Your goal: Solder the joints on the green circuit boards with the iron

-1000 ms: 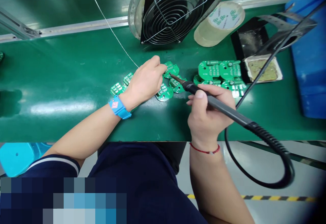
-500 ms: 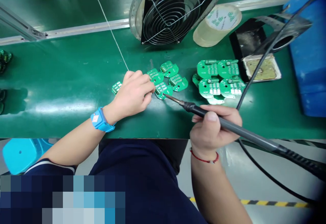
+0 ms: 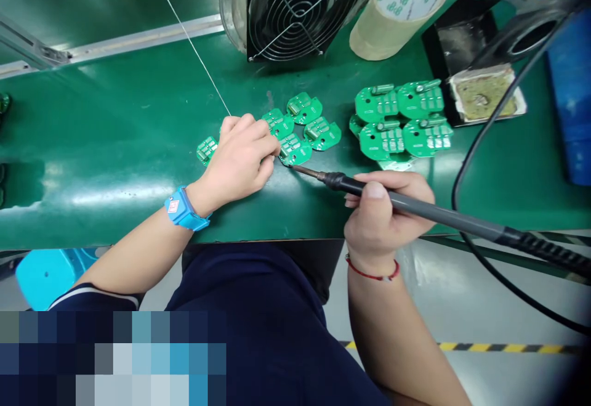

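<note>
a soldering iron [image 3: 443, 212] is held in the right hand [image 3: 385, 218], its grey handle gripped between thumb and fingers and its tip pointed to the left. the tip is brought to the lower edge of the nearest circuit board [image 3: 295, 149]; whether contact is made cannot be told. a thin wire [image 3: 194, 48], drawn down from above, is held in the left hand [image 3: 244, 156], whose fingers are bent in narrow; the exact pinch is hidden behind the knuckles. the left fingertips are set just beside that same board, which is laid flat on the green tabletop [image 3: 115, 209]. three more boards [image 3: 322, 133] are grouped closely behind and to the right of it, and another small board [image 3: 207, 150] is partly covered by the left hand. to the right, well apart from these, a stack of boards [image 3: 381, 141] is piled in overlapping layers. a blue strap [image 3: 187, 209] is worn on the left wrist, a red bracelet [image 3: 373, 275] on the right. behind the boards are placed a fan [image 3: 300, 15] and a pale roll [image 3: 378, 36].
</note>
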The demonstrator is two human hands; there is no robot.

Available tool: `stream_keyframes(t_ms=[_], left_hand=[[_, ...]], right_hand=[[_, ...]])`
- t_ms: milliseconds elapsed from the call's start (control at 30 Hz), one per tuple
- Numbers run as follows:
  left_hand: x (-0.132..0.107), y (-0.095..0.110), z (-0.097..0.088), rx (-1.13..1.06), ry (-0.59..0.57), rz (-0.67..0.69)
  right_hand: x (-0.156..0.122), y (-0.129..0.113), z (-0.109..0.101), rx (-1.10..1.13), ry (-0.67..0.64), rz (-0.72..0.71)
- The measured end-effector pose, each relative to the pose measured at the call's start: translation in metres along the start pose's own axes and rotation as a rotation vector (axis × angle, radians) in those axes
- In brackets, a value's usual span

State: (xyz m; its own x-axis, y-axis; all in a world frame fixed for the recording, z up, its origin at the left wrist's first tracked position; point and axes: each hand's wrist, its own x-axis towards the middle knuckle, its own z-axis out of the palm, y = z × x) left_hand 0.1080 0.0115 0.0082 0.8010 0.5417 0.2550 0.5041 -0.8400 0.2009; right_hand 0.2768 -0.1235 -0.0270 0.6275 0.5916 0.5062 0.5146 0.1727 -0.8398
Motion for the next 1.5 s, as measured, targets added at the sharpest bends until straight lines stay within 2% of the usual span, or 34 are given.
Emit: stream_keyframes(t_ms=[733, 933, 1133, 1500], left_hand=[[0.005, 0.008, 0.005, 0.064, -0.051, 0.044], [0.004, 0.008, 0.005, 0.03, -0.024, 0.041], [0.004, 0.007, 0.006, 0.03, -0.026, 0.039], [0.004, 0.014, 0.008, 0.243, 0.01, 0.176]], right_hand=[[0.002, -0.003, 0.003, 0.018, 0.02, -0.001], [0.003, -0.006, 0.003, 0.035, 0.066, 0.018], [0.002, -0.003, 0.003, -0.007, 0.027, 0.024], [0.001, -0.001, 0.004, 0.006, 0.05, 0.005]])
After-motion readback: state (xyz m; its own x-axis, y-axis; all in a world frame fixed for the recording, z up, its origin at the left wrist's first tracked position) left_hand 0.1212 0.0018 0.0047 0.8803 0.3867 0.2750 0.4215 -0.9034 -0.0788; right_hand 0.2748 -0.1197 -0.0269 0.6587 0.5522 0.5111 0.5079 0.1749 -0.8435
